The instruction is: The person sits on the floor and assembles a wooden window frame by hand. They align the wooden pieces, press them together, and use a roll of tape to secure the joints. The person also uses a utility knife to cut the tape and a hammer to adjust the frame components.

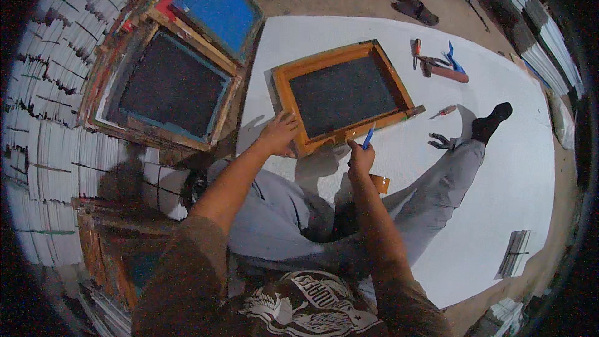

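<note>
A wooden screen-printing frame [331, 60] with a dark mesh panel [343, 93] lies tilted on the white sheet in front of me. My left hand [281, 134] grips its near left corner, fingers over the rim and thumb at the near side. In my right hand [362, 159], closed just below the frame's near bar, is a slim blue tool [369, 137] that looks like a cutter knife, pointing up and away. A shiny amber-brown piece [380, 184], perhaps tape, shows beside my right wrist.
Right of the frame lie several hand tools: an orange-handled screwdriver [417, 50], a blue-handled tool [454, 59], a small screwdriver [444, 112] and black-handled pliers [440, 141]. My outstretched leg [437, 187] borders them. More screen frames [165, 87] and paper stacks [56, 162] stand left.
</note>
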Action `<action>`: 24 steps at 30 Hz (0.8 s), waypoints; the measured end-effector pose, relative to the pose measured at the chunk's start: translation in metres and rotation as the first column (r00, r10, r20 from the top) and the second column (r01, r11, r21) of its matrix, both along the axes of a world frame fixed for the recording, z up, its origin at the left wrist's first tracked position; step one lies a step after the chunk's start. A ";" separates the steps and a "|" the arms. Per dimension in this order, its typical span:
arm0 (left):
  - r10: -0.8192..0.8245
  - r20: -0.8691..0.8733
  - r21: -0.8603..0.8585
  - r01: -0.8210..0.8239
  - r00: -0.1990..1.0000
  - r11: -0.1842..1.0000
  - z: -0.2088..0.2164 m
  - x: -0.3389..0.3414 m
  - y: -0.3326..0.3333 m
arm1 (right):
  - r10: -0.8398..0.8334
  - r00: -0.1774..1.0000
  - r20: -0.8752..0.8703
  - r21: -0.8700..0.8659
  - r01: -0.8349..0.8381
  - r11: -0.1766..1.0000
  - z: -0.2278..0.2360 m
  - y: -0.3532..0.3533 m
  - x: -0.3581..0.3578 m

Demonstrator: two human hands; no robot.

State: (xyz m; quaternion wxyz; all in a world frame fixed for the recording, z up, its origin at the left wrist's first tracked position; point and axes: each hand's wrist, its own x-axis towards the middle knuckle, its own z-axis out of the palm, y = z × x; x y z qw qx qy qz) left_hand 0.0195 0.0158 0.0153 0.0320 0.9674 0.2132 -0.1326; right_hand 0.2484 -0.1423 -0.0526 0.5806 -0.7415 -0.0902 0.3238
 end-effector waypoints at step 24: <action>1.000 -0.021 -0.490 -0.872 -0.007 -0.017 -0.093 -0.066 0.040 | 0.576 0.756 0.313 -0.535 -0.360 0.764 -0.007 -0.009 0.061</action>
